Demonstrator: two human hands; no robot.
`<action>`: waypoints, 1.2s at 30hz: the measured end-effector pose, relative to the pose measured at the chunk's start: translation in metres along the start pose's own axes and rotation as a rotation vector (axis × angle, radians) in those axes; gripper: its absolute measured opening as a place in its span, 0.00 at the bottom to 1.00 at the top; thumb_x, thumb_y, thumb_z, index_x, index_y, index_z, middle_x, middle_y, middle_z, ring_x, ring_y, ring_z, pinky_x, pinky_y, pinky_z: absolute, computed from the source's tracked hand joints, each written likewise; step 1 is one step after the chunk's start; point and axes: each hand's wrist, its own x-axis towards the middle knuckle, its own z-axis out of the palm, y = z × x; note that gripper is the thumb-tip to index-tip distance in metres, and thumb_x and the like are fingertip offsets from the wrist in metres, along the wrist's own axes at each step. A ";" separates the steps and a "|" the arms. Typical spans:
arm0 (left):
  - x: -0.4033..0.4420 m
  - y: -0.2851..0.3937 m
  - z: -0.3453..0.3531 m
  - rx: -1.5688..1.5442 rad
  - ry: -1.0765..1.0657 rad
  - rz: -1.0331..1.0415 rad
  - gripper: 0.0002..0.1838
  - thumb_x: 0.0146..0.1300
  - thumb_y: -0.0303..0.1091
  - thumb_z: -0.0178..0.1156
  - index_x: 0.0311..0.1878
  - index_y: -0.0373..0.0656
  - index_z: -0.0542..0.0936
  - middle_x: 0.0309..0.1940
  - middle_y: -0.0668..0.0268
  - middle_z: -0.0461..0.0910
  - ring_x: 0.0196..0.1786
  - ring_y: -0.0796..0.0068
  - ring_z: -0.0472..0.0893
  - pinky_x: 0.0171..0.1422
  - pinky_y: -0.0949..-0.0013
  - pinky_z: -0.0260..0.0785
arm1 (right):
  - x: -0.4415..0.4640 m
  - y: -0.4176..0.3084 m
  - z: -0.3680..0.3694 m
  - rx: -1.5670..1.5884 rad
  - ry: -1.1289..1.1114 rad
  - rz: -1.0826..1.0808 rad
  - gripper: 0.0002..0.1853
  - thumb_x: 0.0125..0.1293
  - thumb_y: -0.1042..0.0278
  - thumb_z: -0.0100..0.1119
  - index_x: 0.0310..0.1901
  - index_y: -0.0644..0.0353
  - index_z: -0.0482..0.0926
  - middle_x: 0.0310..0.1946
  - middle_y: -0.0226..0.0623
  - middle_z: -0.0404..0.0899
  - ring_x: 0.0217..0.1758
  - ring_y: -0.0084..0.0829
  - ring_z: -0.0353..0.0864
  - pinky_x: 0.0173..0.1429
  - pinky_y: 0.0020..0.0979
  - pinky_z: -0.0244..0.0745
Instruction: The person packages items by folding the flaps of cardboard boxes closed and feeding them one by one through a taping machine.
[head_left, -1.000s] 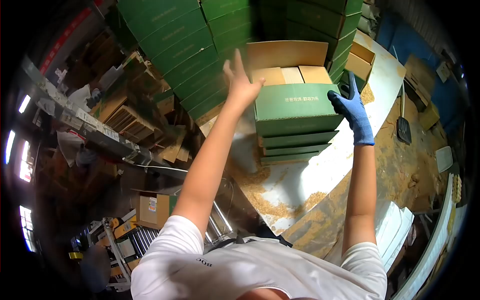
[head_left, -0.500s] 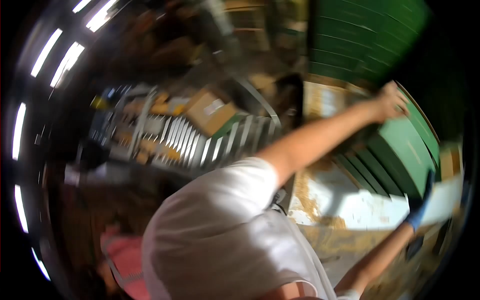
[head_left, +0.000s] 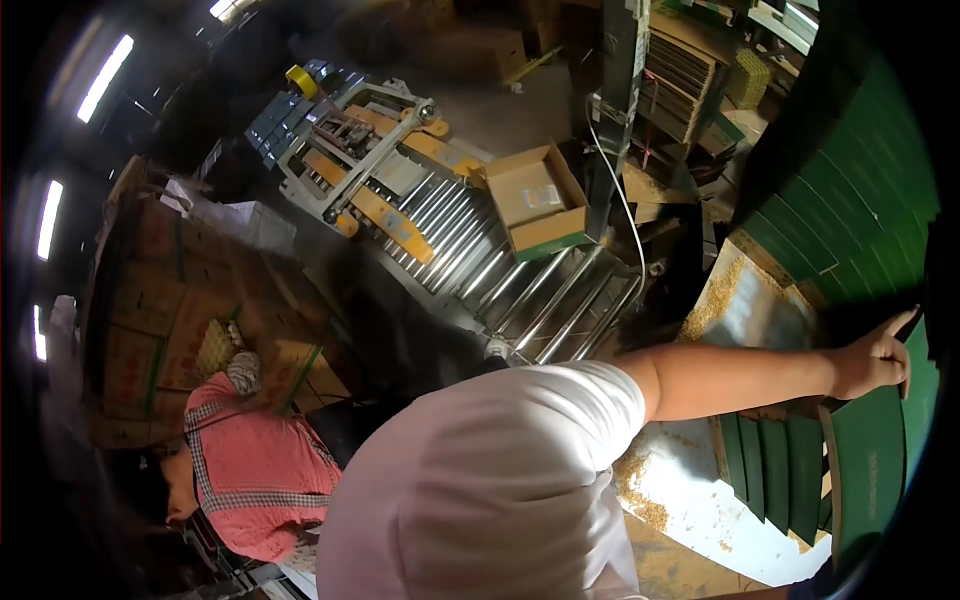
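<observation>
My left hand (head_left: 872,364), bare, reaches out to the right and grips the upper edge of a green cardboard sheet (head_left: 868,470) with faint print and a brown edge. More green cardboard pieces (head_left: 768,462) lean in a row beside it, above a pale board (head_left: 705,525) strewn with brown crumbs. At the bottom right edge only a sliver of my right hand (head_left: 822,582) shows, in a dark blue glove; its fingers are hidden.
A roller conveyor (head_left: 470,255) carries an open cardboard box (head_left: 535,200). Green stacks (head_left: 850,190) rise at the upper right. A co-worker in a pink top (head_left: 262,480) stands at the lower left by stacked cartons (head_left: 140,310). A metal post (head_left: 622,110) stands behind the conveyor.
The view has swung, bringing the conveyor and co-worker further in. My left hand stays on the green cardboard. My gloved right hand, earlier at its lower edge, has mostly left the view.
</observation>
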 end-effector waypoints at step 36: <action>-0.658 0.192 -0.431 0.541 0.851 -0.862 0.35 0.67 0.32 0.66 0.74 0.35 0.67 0.64 0.56 0.76 0.66 0.67 0.75 0.70 0.65 0.67 | -0.254 -0.265 0.778 0.638 -0.694 1.465 0.39 0.59 0.58 0.75 0.66 0.66 0.66 0.48 0.46 0.80 0.48 0.44 0.84 0.48 0.44 0.85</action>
